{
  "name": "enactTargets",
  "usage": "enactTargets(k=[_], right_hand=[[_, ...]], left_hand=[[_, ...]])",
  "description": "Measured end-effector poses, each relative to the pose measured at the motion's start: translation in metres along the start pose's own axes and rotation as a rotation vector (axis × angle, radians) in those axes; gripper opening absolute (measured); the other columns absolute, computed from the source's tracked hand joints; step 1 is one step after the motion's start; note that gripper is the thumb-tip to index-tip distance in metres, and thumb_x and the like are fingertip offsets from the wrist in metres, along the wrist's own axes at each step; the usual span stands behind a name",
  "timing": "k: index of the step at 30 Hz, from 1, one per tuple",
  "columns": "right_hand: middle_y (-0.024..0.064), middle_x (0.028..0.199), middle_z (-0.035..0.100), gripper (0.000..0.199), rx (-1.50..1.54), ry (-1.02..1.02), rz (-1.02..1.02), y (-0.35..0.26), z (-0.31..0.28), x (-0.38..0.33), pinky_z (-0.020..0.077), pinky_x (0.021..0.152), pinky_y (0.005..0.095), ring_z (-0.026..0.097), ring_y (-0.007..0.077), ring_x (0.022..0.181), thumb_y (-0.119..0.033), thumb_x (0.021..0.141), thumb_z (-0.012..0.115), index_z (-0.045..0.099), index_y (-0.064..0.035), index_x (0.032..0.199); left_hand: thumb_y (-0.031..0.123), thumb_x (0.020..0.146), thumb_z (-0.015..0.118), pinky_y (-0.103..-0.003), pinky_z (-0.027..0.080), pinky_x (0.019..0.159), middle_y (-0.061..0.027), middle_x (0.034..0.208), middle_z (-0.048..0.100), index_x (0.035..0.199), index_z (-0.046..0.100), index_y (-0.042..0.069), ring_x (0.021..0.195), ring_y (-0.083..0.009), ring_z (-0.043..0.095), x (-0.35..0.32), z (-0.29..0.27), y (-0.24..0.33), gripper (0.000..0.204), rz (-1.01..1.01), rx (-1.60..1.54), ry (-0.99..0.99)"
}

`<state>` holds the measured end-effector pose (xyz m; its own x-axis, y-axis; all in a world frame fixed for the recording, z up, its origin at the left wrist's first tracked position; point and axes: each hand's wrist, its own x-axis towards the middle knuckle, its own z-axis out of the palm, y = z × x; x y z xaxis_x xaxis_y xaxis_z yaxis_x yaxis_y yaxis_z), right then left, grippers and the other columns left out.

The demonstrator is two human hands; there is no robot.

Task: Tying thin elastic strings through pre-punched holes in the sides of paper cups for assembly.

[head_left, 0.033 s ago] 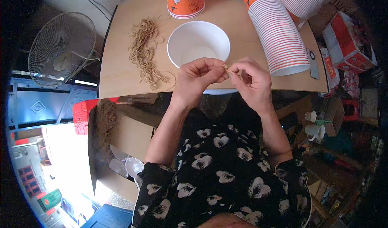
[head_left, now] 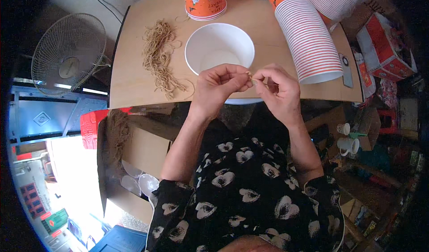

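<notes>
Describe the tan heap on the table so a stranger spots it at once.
Start at the light wooden tabletop, then find the open white bucket near its middle. Left of that bucket lies a tangle of tan cords, stretching from back to front. Its limp strands set it apart from the smooth bucket and the stacked tubs.

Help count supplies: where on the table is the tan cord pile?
In the head view, the tan cord pile lies at left on the table, between white tub and fan.

Pale wall (head_left: pixel 76 1) behind a light wooden table (head_left: pixel 127 68), bright daylight (head_left: pixel 78 171) at left.
</notes>
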<state>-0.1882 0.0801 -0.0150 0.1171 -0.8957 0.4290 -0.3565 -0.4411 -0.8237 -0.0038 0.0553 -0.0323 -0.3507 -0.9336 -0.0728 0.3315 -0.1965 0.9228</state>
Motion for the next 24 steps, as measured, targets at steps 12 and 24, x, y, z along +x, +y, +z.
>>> enactTargets(k=[12, 24], right_hand=[[-0.0031, 0.081, 0.064, 0.009, 0.392, -0.018, 0.367, 0.012, -0.001, -0.001, 0.0432, 0.061, 0.0181, 0.054, 0.0022, 0.07, -0.007, 0.087, 0.069, 0.068, 0.0, 0.092], [-0.0023, 0.074, 0.064, 0.015, 0.601, 0.005, 0.549, 0.016, -0.003, -0.005, 0.0333, 0.05, 0.0179, 0.047, 0.0017, 0.057, -0.015, 0.086, 0.072, 0.071, -0.0019, 0.092]], left_hand=[[0.0, 0.088, 0.069, -0.022, 0.055, 0.078, -0.005, 0.09, 0.072, 0.1, 0.07, -0.004, 0.083, -0.0086, 0.066, -0.005, 0.013, 0.003, 0.013, 0.074, 0.118, 0.045], [0.001, 0.087, 0.071, -0.025, 0.056, 0.081, -0.009, 0.092, 0.073, 0.101, 0.071, -0.004, 0.086, -0.0133, 0.068, -0.006, 0.012, -0.001, 0.015, 0.09, 0.143, 0.029]])
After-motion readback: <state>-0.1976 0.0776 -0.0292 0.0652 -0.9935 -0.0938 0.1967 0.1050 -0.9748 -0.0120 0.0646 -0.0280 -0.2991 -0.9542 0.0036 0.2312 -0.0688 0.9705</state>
